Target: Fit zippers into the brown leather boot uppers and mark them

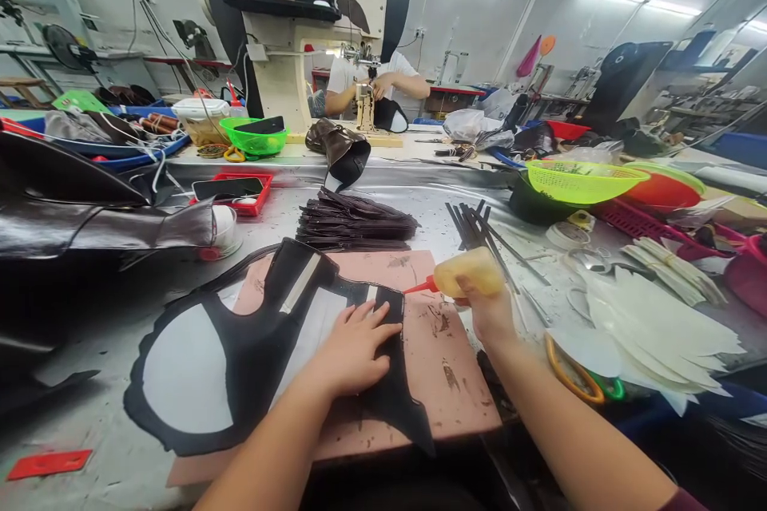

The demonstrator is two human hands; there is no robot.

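Both on my feed | left hand [356, 345] spread flat on the black piece [256, 355] atop the pink board [447, 371] | right hand [490, 313] clamped round the squeeze bottle [473, 270], red nozzle [422, 285] at the piece's edge | I'd squeeze lightly, evenly imo

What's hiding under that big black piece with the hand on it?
Part of a pink board peeks out around the black piece, whose left end reaches past the board, over the grey tabletop. Whatever's beneath its middle is covered, so I can't tell.

A tilted yellow bottle [470, 273] points its red nozzle [423, 285] at the right edge of a flat-lying, white-patched black piece [257, 351].
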